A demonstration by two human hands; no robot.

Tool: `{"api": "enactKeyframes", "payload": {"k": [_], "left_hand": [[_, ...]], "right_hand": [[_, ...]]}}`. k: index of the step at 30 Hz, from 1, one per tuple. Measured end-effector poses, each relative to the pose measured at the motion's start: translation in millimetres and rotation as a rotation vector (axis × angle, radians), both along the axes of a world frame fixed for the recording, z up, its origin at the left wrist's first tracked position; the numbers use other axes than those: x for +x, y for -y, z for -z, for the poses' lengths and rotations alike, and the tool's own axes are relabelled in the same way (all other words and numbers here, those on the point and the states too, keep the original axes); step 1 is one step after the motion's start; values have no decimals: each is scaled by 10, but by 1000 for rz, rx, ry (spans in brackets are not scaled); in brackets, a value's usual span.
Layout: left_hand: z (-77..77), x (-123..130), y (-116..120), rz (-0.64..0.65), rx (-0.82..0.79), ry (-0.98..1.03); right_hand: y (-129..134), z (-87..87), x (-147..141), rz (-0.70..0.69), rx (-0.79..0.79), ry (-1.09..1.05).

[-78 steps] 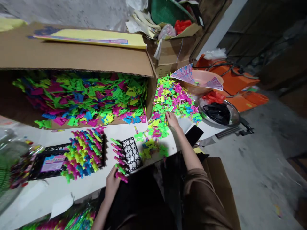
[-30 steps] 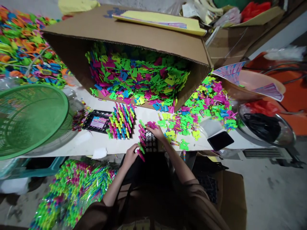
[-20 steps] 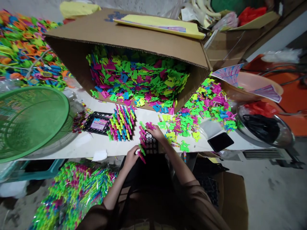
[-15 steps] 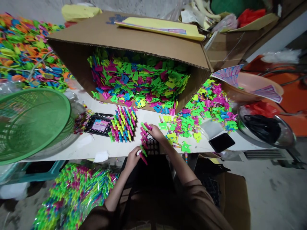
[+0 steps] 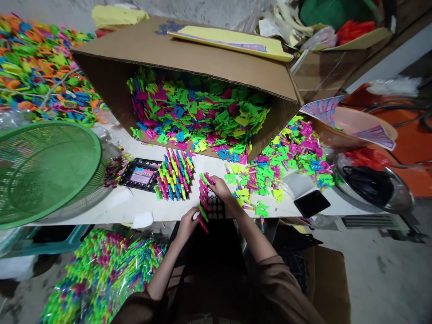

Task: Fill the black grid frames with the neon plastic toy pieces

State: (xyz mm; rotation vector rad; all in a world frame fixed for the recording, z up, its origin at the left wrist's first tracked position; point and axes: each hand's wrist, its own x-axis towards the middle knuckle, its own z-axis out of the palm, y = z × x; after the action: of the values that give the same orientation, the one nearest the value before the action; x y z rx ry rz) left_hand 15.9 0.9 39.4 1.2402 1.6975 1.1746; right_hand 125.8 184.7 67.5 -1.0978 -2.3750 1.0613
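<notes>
Bright-pink plastic piece [image 5: 209, 179] at black perforated plastic tray [image 5: 218, 210]'s far-left corner
Right hand [image 5: 221, 189] pinches it, fingers nearly closed; left hand [image 5: 186, 226] half-curled at near end of pink-and-green plastic row [image 5: 204, 197] along tray's left edge, grip unclear; best brace row, press straight

The left edge crops the green basket [image 5: 50, 157]; the right hand [image 5: 220, 188] covers part of the black tray [image 5: 216, 208]; print on the label [image 5: 141, 176] is too small to read.
</notes>
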Motion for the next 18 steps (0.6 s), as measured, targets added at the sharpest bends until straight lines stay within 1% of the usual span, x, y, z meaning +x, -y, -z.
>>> {"api": "enactKeyframes", "payload": {"k": [9, 18], "left_hand": [[25, -14, 7, 4, 19, -10], [58, -31, 30, 12, 46, -10]], "right_hand": [[20, 51, -24, 12, 30, 43], [-11, -25, 58, -99, 2, 50]]}}
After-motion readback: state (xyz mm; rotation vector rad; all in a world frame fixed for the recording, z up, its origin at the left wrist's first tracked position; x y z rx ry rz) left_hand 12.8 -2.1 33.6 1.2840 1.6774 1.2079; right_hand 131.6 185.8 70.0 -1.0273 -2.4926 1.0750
